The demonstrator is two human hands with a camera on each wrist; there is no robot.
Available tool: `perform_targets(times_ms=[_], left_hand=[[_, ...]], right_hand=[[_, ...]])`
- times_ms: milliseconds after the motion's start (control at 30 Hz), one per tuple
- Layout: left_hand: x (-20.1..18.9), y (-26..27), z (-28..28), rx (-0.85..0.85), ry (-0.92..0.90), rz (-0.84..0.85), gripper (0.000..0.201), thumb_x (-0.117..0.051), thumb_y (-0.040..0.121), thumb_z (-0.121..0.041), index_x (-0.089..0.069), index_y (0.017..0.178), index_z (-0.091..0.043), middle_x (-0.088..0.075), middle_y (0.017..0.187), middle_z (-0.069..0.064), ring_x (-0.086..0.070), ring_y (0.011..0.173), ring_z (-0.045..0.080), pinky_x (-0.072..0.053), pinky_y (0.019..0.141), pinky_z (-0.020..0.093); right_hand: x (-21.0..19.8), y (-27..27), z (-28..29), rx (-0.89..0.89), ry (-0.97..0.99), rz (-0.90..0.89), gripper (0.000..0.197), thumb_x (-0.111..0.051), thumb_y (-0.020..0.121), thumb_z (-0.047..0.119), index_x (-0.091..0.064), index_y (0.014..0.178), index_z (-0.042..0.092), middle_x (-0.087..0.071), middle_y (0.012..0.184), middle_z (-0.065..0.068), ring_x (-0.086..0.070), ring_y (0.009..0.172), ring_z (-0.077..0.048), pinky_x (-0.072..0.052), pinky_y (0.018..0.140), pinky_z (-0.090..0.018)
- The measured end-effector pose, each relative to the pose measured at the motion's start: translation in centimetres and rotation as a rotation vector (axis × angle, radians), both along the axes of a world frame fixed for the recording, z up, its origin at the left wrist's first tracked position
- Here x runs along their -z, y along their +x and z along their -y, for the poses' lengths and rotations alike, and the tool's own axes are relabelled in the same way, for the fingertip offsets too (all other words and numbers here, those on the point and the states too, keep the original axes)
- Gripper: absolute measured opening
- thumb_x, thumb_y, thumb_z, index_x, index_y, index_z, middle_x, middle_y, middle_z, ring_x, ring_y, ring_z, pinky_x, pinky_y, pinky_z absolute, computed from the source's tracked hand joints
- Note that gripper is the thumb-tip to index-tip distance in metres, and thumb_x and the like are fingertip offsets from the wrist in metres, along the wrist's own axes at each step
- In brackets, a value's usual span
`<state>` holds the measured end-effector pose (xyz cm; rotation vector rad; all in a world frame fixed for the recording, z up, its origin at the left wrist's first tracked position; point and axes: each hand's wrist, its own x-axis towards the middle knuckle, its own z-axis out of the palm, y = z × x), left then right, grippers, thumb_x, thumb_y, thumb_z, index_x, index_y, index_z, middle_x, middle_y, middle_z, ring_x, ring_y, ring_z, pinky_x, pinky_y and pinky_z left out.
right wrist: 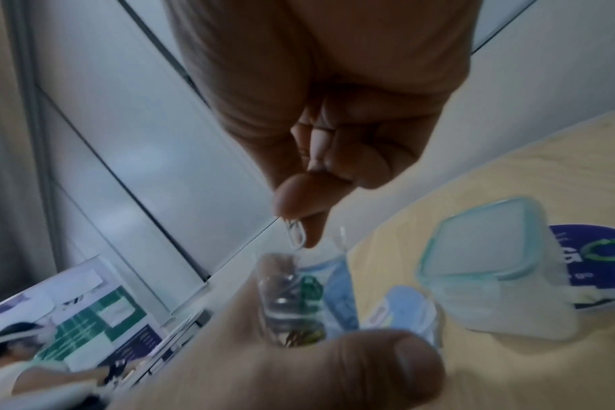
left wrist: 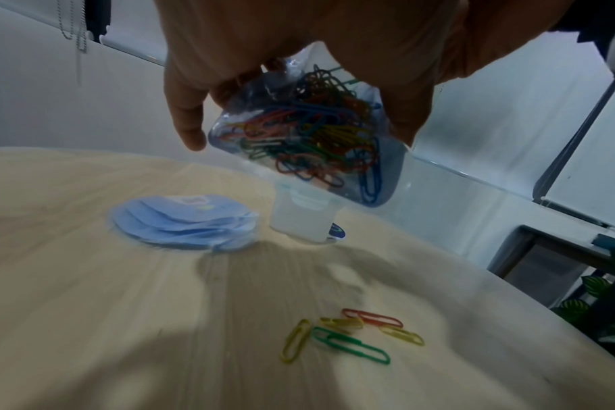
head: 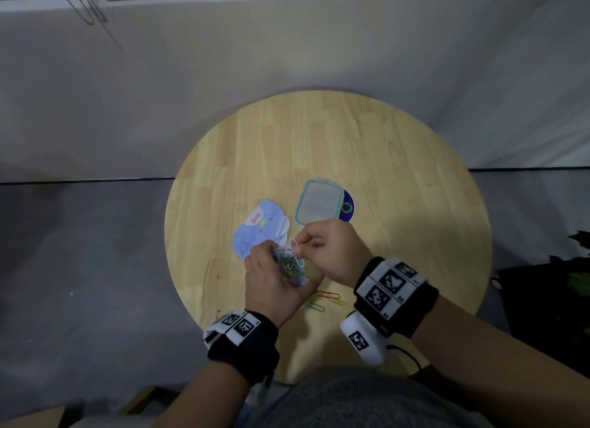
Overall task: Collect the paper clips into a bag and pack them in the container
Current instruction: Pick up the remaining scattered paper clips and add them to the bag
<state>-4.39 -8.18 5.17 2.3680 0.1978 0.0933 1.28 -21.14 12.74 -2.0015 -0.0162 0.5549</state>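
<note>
Gripping the clear bag of coloured paper clips above the surface, the left hand holds its mouth up; the right hand pinches a white clip over it. Loose clips lie near; the lidded container stands farther off

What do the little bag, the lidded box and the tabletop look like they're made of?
The bag looks like thin clear plastic film: glossy, creased, the coloured clips show through. The box seems frosted, semi-stiff plastic with a teal rim, probably a softer seal. The tabletop looks like pale wood in joined strips with a smooth, matte finish; solid or veneer, I can't tell.
</note>
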Motion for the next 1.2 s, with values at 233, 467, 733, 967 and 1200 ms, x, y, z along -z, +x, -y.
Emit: perform_targets(times_ms=[233, 467, 733, 967, 1200], left_hand=[[0.1, -0.2, 0.8, 0.027, -0.055, 0.003, 0.082, -0.068, 0.046, -0.057, -0.041, 0.108, -0.009, -0.038, 0.099, -0.001, -0.039, 0.091, 0.017, -0.042, 0.076, 0.033], [0.1, 0.2, 0.3, 0.024, -0.039, 0.005, 0.086, -0.074, 0.046, -0.055, -0.039, 0.111, -0.01, -0.037, 0.102, -0.002, -0.039, 0.095, 0.018, -0.046, 0.079, 0.038], [0.7, -0.6, -1.8, -0.017, 0.021, -0.005, 0.089, -0.086, 0.046, -0.048, -0.041, 0.111, -0.006, -0.034, 0.103, -0.003, -0.041, 0.098, 0.023, -0.043, 0.082, 0.035], [0.8, -1.8, -4.0, -0.048, 0.049, -0.032, 0.087, -0.067, 0.045, -0.065, -0.039, 0.108, -0.011, -0.039, 0.101, 0.001, -0.041, 0.098, 0.025, -0.042, 0.083, 0.036], [0.7, -2.1, -4.6, -0.03, 0.08, -0.065, 0.09, -0.071, 0.045, -0.062, -0.042, 0.108, -0.004, -0.045, 0.102, 0.009, -0.045, 0.097, 0.03, -0.039, 0.082, 0.033]], right_hand=[[1.5, -0.5, 0.4, -0.035, -0.093, 0.04, 0.007, -0.074, 0.072, 0.013, -0.067, 0.073, 0.012, -0.063, 0.057, 0.004, -0.057, 0.048, -0.003, -0.051, 0.054, -0.023], [1.6, -0.4, 0.6, 0.04, -0.015, 0.181, 0.011, -0.071, 0.076, 0.024, -0.071, 0.072, 0.013, -0.072, 0.066, -0.004, -0.066, 0.065, -0.019, -0.056, 0.066, -0.035], [8.6, -0.8, 4.0, -0.125, -0.471, -0.008, 0.011, -0.071, 0.074, 0.018, -0.062, 0.077, 0.015, -0.068, 0.083, -0.007, -0.062, 0.079, -0.025, -0.052, 0.073, -0.03], [12.2, -3.5, 2.5, -0.529, -0.813, 0.003, 0.037, -0.07, 0.078, 0.028, -0.054, 0.106, 0.01, -0.058, 0.11, -0.01, -0.058, 0.1, -0.031, -0.051, 0.086, -0.04], [12.7, -4.0, 2.7, -0.619, -0.892, 0.049, 0.02, -0.053, 0.085, 0.006, -0.06, 0.105, 0.006, -0.064, 0.107, -0.014, -0.061, 0.097, -0.034, -0.05, 0.084, -0.04]])
